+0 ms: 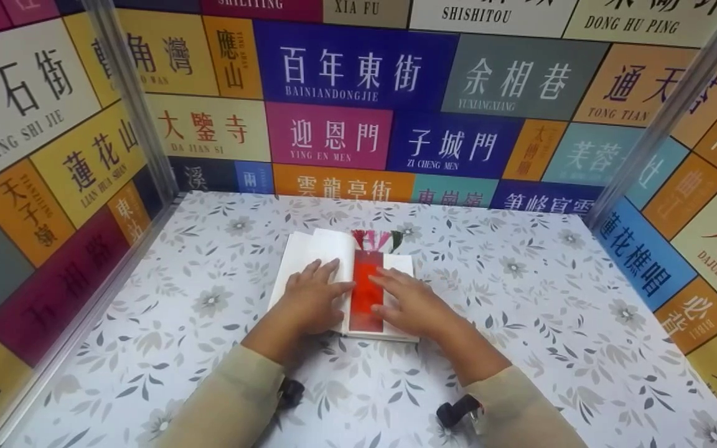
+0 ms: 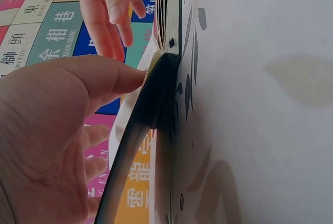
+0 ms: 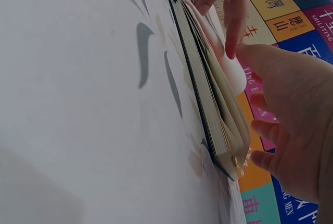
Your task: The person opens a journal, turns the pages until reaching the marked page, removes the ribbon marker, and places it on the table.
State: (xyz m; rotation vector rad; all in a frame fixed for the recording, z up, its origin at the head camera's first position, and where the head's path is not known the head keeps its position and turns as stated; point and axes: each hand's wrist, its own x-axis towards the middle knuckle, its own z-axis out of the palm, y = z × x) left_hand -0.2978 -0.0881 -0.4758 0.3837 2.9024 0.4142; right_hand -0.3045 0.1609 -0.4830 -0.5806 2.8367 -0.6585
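Observation:
An open book [image 1: 296,249] with white pages and a dark cover lies on the table, its left leaves slightly raised. A red, strip-shaped bookmark [image 1: 366,295] lies along the right-hand page beside the fold. Red, pink and dark tassels [image 1: 376,239] stick out past the book's top edge. My left hand [image 1: 312,298] rests on the left page with spread fingers; in the left wrist view its thumb [image 2: 122,78] touches the page near the fold. My right hand [image 1: 411,303] is over the right page, fingers relaxed and reaching toward the bookmark; in the right wrist view its palm [image 3: 296,115] is apart from the pages [image 3: 210,83].
The table [image 1: 209,348] has a white cloth with grey leaves and flowers. Panels of colourful street-name signs [image 1: 352,68] stand behind and on both sides. Clear plastic corner strips [image 1: 140,118] run up where the panels meet. Black wrist straps [image 1: 458,410] sit at my cuffs.

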